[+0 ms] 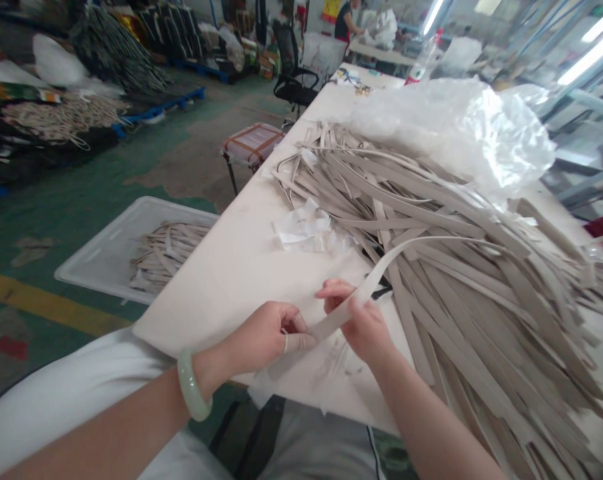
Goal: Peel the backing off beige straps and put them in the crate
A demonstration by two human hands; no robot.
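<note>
Both hands hold one long beige strap above the near edge of a white table. My left hand, with a pale green bangle on its wrist, pinches the strap's near end between thumb and fingers. My right hand grips the same strap a little further along, fingers curled round it. From there the strap rises and curves right into a big heap of like beige straps that covers the table's right half.
Crumpled clear plastic lies over the far side of the heap. Small white paper scraps sit mid-table. A white tray with more straps rests on the green floor at left. A stool, an office chair and a distant person are beyond.
</note>
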